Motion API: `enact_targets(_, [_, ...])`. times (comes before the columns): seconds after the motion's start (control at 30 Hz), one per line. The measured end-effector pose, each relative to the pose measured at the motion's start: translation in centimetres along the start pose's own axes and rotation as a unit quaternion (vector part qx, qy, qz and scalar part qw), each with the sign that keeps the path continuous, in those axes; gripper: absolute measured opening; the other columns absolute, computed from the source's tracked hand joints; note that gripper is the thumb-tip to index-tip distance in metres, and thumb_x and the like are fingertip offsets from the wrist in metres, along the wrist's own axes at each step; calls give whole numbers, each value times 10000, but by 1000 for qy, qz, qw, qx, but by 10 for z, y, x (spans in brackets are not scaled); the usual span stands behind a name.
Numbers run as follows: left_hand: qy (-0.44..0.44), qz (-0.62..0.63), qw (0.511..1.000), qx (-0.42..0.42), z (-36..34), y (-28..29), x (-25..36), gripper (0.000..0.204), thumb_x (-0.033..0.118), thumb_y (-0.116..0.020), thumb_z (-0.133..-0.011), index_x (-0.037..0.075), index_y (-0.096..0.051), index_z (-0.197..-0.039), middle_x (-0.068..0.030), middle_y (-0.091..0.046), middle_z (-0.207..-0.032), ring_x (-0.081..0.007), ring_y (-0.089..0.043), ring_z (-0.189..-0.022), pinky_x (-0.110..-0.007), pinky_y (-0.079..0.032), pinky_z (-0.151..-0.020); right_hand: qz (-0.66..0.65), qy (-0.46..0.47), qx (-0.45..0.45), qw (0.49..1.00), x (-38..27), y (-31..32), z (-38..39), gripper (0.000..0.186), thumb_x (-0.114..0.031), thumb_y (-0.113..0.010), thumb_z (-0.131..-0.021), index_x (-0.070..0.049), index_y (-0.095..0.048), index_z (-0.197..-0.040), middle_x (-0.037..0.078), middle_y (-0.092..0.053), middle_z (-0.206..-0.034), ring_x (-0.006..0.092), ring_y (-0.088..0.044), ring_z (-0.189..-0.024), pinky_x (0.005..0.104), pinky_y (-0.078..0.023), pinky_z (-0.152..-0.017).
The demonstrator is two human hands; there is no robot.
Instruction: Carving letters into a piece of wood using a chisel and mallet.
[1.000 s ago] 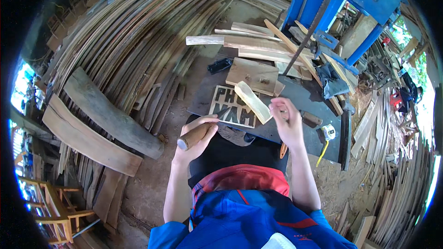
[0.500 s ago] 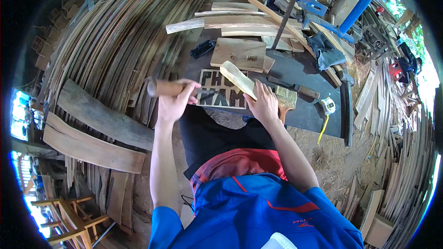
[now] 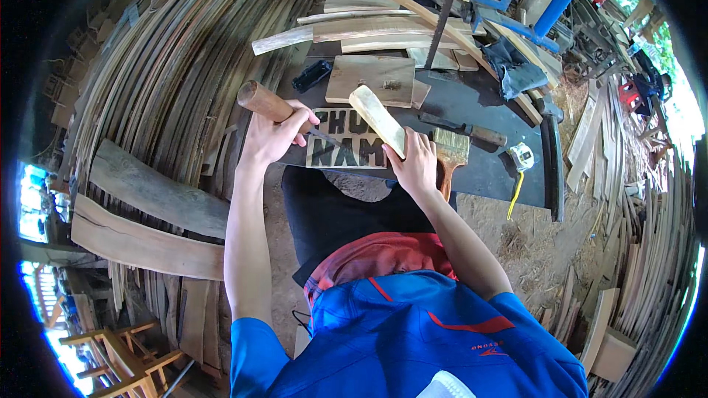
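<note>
Daylight scene, evenly lit; soft, diffuse illumination with no hard shadows on the dark workbench. Strongest light enters at the rim: overexposed, bluish-white patches at the far left and a washed-out band along the right edge, where detail is lost. A weak shadow lies beneath the bench on the dirt floor. Fisheye distortion is marked: the stacked wooden slats and the planks curve toward the circular border, and black vignette fills the corners. Centre is sharp; the periphery softens, with slight colour fringing at the bright edges. No motion blur is evident on either forearm.
</note>
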State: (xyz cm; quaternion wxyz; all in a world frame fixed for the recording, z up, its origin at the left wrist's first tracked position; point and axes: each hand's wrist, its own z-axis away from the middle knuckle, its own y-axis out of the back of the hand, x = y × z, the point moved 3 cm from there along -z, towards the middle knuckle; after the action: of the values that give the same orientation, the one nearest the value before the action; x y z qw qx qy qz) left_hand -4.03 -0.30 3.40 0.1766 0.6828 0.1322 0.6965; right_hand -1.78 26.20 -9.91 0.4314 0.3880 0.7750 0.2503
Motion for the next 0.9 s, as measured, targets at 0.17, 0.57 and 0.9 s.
enact_targets(0.17, [-5,-1,1000,-13,-3,0,1,207,198,-598,-895,35,-715,-846,-42,-635,-720,-94,-602,-546,-247,-504,-554,-13,0,3,1000,2,-1,0,489,-363,-718,-862,-16,-554,-1165,159,-649,-1005,330,-597,-988,420,-439,-869])
enact_targets(0.57, [-19,-30,999,-21,-15,-1,8,241,233,-609,-874,36,-708,-780,-53,-650,-696,-114,-612,-490,-257,-497,-547,-3,5,2,1000,1,0,-1,511,-373,-683,-878,6,-546,-1191,134,-636,-1030,314,-585,-1010,419,-430,-879])
enact_targets(0.9, [-8,-30,999,-33,-26,-6,20,264,231,-608,-872,15,-699,-749,-67,-645,-662,-121,-601,-477,-258,-487,-479,-9,0,-8,1000,2,0,3,512,-380,-665,-896,17,-545,-1197,147,-636,-1039,317,-583,-1023,418,-427,-895])
